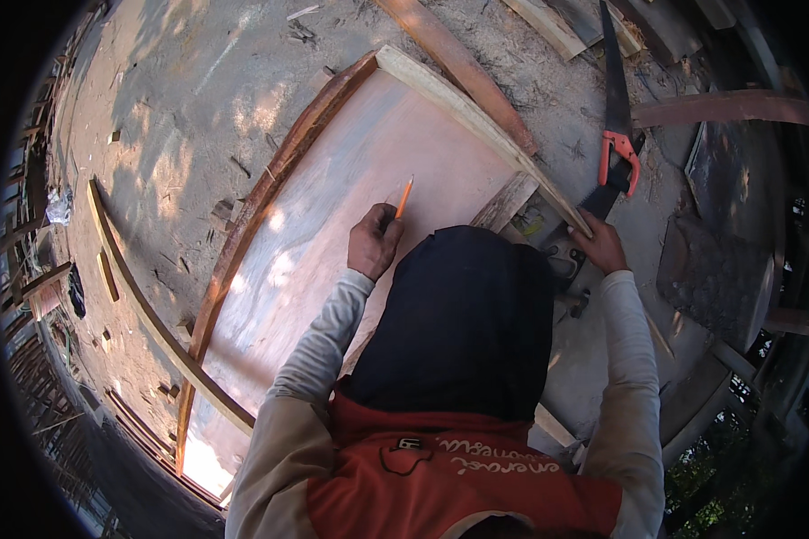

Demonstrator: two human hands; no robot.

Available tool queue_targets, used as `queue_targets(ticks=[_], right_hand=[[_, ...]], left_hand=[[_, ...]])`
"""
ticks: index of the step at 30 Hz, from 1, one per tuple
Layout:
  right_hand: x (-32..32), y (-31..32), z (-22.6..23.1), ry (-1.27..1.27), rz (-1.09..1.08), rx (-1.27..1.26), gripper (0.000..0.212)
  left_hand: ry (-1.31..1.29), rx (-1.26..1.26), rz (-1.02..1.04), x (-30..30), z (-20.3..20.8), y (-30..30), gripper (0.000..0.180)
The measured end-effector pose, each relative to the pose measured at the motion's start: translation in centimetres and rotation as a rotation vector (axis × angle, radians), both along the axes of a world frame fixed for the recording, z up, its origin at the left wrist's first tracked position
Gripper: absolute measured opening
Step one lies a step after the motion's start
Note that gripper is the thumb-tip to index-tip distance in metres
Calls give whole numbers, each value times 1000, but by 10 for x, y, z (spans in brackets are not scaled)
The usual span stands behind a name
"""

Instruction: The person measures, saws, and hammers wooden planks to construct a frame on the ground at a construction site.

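Observation:
My left hand is closed around an orange pencil, its tip pointing away from me above a large pale panel. My right hand grips the near end of a long pale wooden strip that runs along the panel's far right edge. A short grey-brown board meets this strip near its middle-right part. Just beyond my right hand lies a handsaw with a red handle and dark blade. Close to my right wrist is a dark metal tool, partly hidden by my dark-clothed legs.
A reddish-brown beam borders the panel's left side. Another pale batten crosses its near left corner. A brown plank lies beyond the strip. More timber is at the far right, with small wood blocks scattered on the ground.

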State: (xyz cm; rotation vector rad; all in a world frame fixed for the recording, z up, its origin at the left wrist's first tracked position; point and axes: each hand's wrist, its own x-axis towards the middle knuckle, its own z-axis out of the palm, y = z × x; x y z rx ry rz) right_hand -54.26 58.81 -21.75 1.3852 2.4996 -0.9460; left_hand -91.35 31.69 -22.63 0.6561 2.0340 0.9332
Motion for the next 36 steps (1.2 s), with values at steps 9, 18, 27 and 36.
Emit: queue_targets(ticks=[9, 18, 27, 36], right_hand=[[-1, 0, -8, 1, -67, -117, 56], [5, -1, -15, -31, -13, -19, 58], [0, -3, -12, -19, 8, 7, 56], [8, -1, -15, -16, 24, 18, 56]], left_hand=[[126, 144, -334, 39, -41, 100, 24], [113, -41, -473, 51, -35, 133, 24], [133, -138, -484, 63, -26, 141, 27], [129, -121, -479, 62, -33, 139, 30]])
